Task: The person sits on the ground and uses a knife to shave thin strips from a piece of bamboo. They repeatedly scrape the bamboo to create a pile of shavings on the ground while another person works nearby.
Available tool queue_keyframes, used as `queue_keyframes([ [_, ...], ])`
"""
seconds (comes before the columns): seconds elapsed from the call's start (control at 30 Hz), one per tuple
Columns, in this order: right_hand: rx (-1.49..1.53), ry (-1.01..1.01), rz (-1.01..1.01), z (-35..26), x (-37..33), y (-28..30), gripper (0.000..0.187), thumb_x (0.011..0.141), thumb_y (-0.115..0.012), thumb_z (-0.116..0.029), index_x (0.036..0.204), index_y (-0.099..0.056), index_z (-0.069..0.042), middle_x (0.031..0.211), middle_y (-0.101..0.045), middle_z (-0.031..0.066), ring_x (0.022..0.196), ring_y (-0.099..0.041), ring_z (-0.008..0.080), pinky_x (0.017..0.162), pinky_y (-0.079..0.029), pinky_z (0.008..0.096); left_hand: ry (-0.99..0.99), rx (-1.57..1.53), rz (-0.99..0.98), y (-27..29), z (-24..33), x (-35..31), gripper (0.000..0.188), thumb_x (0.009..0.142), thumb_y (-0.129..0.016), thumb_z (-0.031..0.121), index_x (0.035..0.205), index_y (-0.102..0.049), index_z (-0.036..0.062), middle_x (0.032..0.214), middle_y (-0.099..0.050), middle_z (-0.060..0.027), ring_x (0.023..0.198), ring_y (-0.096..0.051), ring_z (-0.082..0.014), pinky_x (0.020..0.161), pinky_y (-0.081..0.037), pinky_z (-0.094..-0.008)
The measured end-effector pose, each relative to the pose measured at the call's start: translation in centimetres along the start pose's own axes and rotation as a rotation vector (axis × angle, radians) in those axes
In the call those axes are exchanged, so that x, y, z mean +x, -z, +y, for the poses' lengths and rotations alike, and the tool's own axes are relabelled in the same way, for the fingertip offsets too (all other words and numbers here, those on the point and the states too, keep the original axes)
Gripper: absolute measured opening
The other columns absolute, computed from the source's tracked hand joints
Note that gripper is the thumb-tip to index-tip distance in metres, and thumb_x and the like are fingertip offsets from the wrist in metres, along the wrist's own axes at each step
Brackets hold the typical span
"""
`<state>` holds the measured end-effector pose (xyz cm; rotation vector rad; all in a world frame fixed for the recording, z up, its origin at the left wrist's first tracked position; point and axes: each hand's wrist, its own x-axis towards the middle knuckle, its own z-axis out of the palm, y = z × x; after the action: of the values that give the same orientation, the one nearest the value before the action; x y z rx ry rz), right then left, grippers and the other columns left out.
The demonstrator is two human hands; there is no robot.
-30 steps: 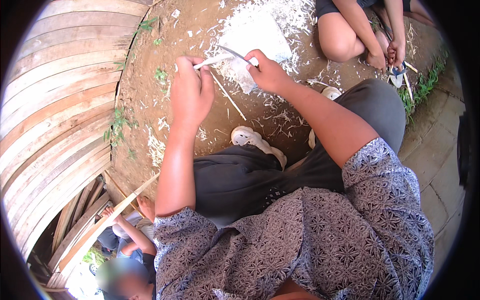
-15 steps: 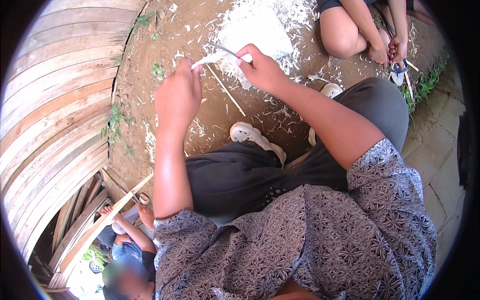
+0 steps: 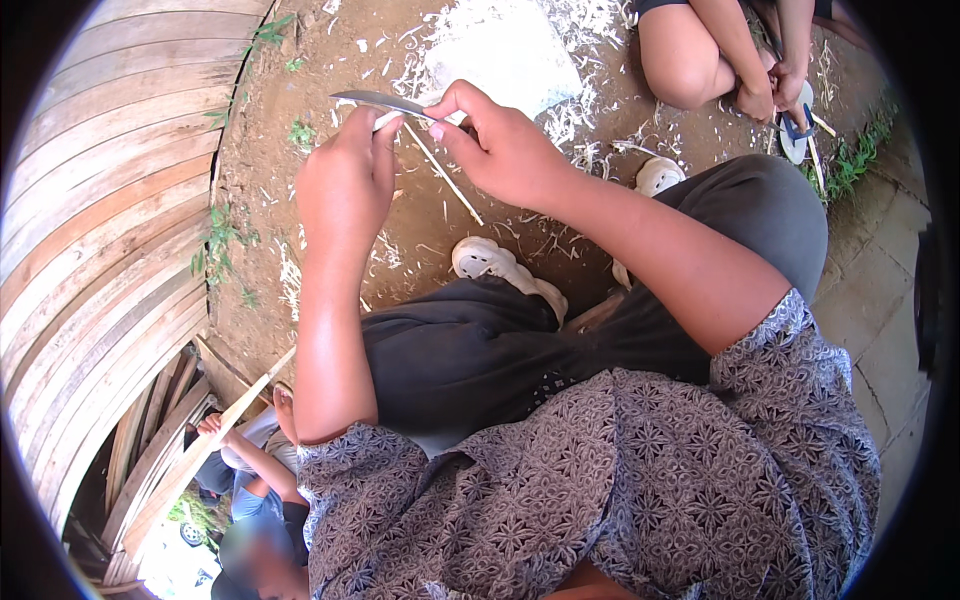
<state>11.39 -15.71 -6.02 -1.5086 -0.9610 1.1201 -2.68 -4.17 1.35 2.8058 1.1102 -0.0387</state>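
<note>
A: How far along does it look?

B: Partway, I'd judge: shavings (image 3: 590, 128) lie scattered at 1 o'clock, and the knife (image 3: 385, 100) is at the pale strip (image 3: 387, 121). Whether they came from this strip, or how much remains, I can't tell.

A: Where's the strip?

B: At 11 o'clock, between the 2 hands, with the blade over or against it, tip towards 9.

A: And the hands?

B: The left hand (image 3: 345, 185) pinches the strip, thumb against fingers. The right hand (image 3: 497, 148), at 12, is closed round the knife's near end.

A: How does the strip look?

B: Slim and whitish, its middle partly covered by the blade. Surface detail is too small to read.
</note>
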Motion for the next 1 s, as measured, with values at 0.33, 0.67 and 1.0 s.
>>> queue_keyframes([
  [0.33,-0.159,-0.242,0.104,8.4,1.0,1.1,0.024,0.105,-0.058,-0.030,0.121,-0.057,-0.012,0.064,-0.054,0.0018,0.055,-0.048,0.0129,0.057,-0.040,0.0330,0.009,-0.022,0.014,0.1,-0.2,0.0,0.021,0.103,-0.062,0.028,0.100,-0.066,0.0073,0.066,-0.068,-0.0129,0.063,-0.070,-0.0337,0.057,-0.052,-0.0424],
  [0.67,0.008,0.062,0.043,1.9,0.8,-0.5,0.025,0.103,-0.059,-0.028,0.119,-0.056,-0.010,0.062,-0.057,0.0082,0.054,-0.054,0.0220,0.056,-0.042,0.0385,-0.026,0.003,0.039,-0.3,-0.3,-0.1,0.022,0.104,-0.060,0.028,0.103,-0.068,0.0079,0.065,-0.069,-0.0094,0.061,-0.071,-0.0299,0.056,-0.051,-0.0398],
  [1.0,-0.024,-0.154,0.054,4.6,1.1,0.0,0.027,0.103,-0.058,-0.034,0.120,-0.058,-0.012,0.063,-0.059,0.0056,0.055,-0.055,0.0204,0.057,-0.043,0.0373,0.011,-0.071,0.056,-0.1,-0.9,0.4,0.026,0.102,-0.063,0.032,0.092,-0.063,0.0076,0.064,-0.065,-0.0175,0.061,-0.066,-0.0400,0.054,-0.050,-0.0477],
])
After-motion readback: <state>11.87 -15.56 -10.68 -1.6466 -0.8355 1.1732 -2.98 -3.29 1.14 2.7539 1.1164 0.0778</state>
